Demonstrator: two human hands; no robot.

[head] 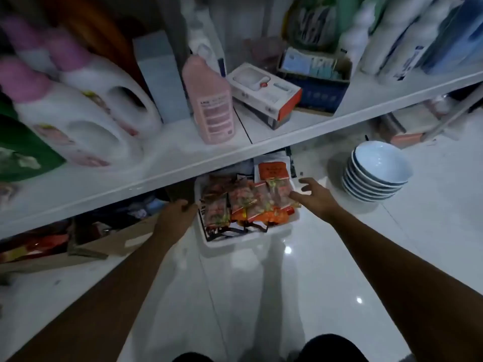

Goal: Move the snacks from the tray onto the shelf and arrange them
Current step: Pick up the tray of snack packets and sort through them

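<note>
The white shelf (230,163) is hiding the far end of the plastic tray (245,238). The left hand (175,214) is gripping its rim, and the right hand (313,198) is touching the glossy snack packets (243,202) with spread fingers (296,195).

Tray (251,240): on floor (261,296), under shelf (183,158) edge.
Snacks (243,202): in tray.
Bowl stack (376,173): on floor, right of tray.
Bottle (213,100): on shelf.

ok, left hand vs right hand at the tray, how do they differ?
Left hand has fingers curled at the white tray's left rim, apparently gripping it; right hand has fingers spread and straight. Left hand sits at the tray's edge; right hand reaches over the snack packets, fingertips touching them. Both reach down to the same tray on the floor.
</note>
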